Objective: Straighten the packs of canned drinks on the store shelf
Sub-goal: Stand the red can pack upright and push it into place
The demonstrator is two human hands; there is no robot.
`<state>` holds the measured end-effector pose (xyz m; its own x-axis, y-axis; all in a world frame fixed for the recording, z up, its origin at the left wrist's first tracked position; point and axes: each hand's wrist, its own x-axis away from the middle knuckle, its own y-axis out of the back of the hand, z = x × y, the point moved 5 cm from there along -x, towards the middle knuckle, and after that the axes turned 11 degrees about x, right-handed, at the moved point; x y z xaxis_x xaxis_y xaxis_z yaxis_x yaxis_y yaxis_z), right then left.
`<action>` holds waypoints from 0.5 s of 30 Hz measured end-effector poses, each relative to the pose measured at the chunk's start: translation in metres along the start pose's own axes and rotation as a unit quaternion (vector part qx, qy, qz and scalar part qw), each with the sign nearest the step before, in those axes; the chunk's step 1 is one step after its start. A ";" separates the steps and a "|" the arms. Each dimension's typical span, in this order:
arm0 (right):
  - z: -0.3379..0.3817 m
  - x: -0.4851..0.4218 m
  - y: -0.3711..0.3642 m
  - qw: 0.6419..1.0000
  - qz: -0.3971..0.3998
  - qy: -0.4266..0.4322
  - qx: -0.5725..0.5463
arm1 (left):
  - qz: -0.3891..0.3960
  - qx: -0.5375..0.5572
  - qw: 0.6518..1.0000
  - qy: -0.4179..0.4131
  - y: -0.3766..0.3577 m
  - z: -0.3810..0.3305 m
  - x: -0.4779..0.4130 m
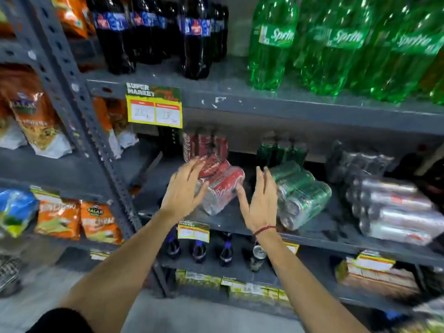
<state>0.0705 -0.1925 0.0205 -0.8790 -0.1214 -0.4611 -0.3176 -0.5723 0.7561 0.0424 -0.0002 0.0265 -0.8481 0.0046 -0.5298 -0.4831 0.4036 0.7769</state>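
Observation:
A shrink-wrapped pack of red cola cans (222,185) lies on its side, skewed, on the grey middle shelf (312,239). My left hand (186,192) is spread open at its left end, fingers apart, touching or nearly touching the wrap. Just off the pack's right end is my right hand (260,200), open with fingers up, a red thread on the wrist. A pack of green cans (302,195) lies tilted to the right of that hand. Further right lies a pack of silver cans (396,210). Behind the red pack, another red can pack (204,143) stands upright.
Dark cola bottles (192,37) and green Sprite bottles (336,44) fill the shelf above. A yellow price tag (155,111) hangs from that shelf's edge. Snack bags (31,111) fill the rack to the left. Small dark bottles (199,248) stand on the shelf below.

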 end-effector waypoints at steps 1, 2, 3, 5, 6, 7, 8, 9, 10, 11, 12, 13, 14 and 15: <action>-0.006 -0.007 -0.014 0.996 0.054 -0.054 -0.045 | 0.010 0.027 0.998 0.046 -0.006 0.012 -0.011; -0.007 -0.012 -0.026 0.985 0.114 -0.105 -0.081 | 0.020 0.055 0.993 0.098 -0.008 0.021 -0.021; -0.013 -0.016 -0.042 0.966 0.162 -0.166 -0.116 | 0.028 0.055 0.990 0.130 -0.013 0.031 -0.033; -0.016 -0.021 -0.070 0.900 0.239 -0.293 -0.215 | 0.060 0.050 0.979 0.189 -0.024 0.049 -0.059; -0.014 -0.021 -0.083 0.858 0.262 -0.352 -0.265 | 0.082 0.057 0.971 0.219 -0.029 0.057 -0.070; -0.016 -0.022 -0.097 0.823 0.275 -0.391 -0.308 | 0.104 0.078 0.961 0.243 -0.035 0.065 -0.080; -0.020 -0.023 -0.115 0.790 0.281 -0.420 -0.348 | 0.130 0.111 0.949 0.266 -0.041 0.071 -0.089; -0.027 -0.025 -0.132 0.769 0.280 -0.431 -0.380 | 0.155 0.135 0.937 0.282 -0.047 0.077 -0.095; -0.031 -0.024 -0.146 0.749 0.282 -0.444 -0.402 | 0.179 0.149 0.927 0.295 -0.052 0.082 -0.098; -0.032 -0.024 -0.153 0.739 0.281 -0.449 -0.417 | 0.198 0.155 0.920 0.300 -0.056 0.086 -0.100; -0.030 -0.023 -0.156 0.728 0.280 -0.455 -0.431 | 0.207 0.155 0.917 0.304 -0.061 0.089 -0.101; -0.021 -0.023 -0.148 0.723 0.278 -0.458 -0.436 | 0.211 0.148 0.916 0.308 -0.064 0.093 -0.102; -0.015 -0.024 -0.144 0.723 0.273 -0.458 -0.439 | 0.206 0.137 0.917 0.314 -0.066 0.096 -0.103; -0.012 -0.025 -0.141 0.729 0.265 -0.453 -0.440 | 0.196 0.125 0.920 0.317 -0.067 0.097 -0.103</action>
<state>0.1414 -0.1186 -0.0798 -0.7960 -0.1577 0.5843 0.1525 -0.9866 -0.0585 0.1829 0.0612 -0.0038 -0.9411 -0.3073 0.1410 -0.1145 0.6823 0.7221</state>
